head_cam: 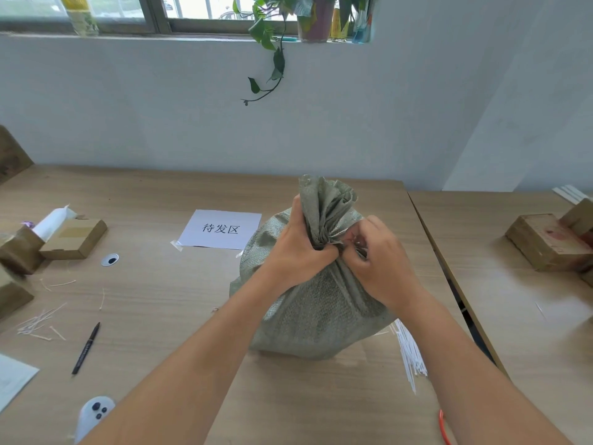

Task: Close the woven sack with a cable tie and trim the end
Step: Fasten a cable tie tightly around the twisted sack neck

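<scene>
Nearest the camera, a white controller (93, 412) lies at the table's front edge on the left, and a black pen (86, 348) lies beyond it on the wooden table (160, 300). A bundle of white cable ties (409, 354) lies on the table just right of the sack's base, partly under the right forearm. Cut white tie ends (38, 322) lie scattered on the left. The grey-green woven sack (321, 309) stands upright mid-table. Left hand (296, 248) is closed around the gathered neck, bunched fabric rising above the fist. Right hand (380, 261) is curled tight against the neck from the right, fingertips pinched at the gather; whether it holds a tie cannot be told. Behind the sack, a taped paper sign (221, 229) lies flat; cardboard boxes (75, 237) sit far left. A potted vine (272, 43) hangs from the windowsill.
</scene>
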